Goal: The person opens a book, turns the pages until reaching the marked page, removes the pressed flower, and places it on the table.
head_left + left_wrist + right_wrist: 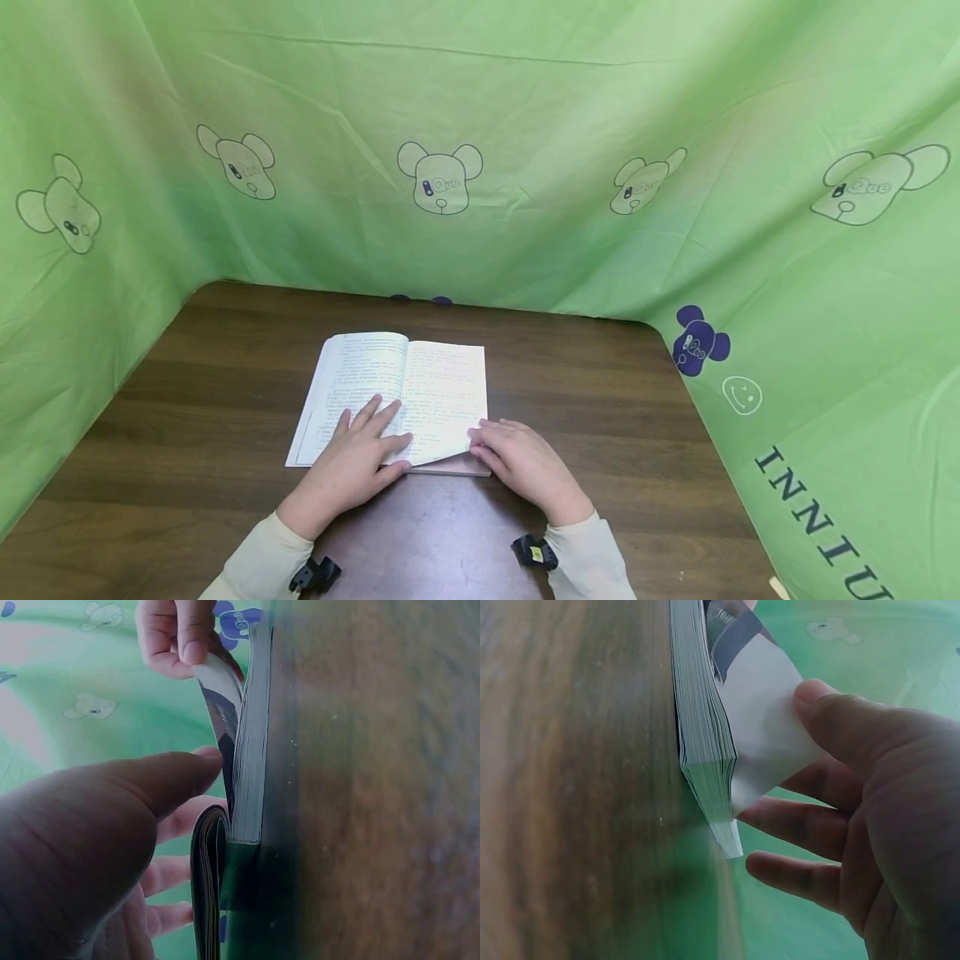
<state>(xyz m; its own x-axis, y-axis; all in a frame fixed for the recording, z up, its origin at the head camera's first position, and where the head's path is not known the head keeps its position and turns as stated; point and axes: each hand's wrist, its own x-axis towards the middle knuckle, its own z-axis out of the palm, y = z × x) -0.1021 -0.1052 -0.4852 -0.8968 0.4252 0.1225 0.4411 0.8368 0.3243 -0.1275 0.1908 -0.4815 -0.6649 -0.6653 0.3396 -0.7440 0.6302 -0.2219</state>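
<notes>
An open book with printed text lies on the table in the head view. Spread across its left page and the centre fold is my left hand, fingers mostly straight, the thumb near the lower edge. My right hand pinches the lower outer corner of a right-hand page between thumb and fingers. That page is lifted away from the thick page block, and a dark printed patch shows on its underside. In the left wrist view, the left thumb touches the raised page near the fold.
The book rests on a dark wooden table. Green cloth with bear-head drawings surrounds the back and both sides. Black wrist devices are at the left cuff and right cuff. A small pale object is at the lower right.
</notes>
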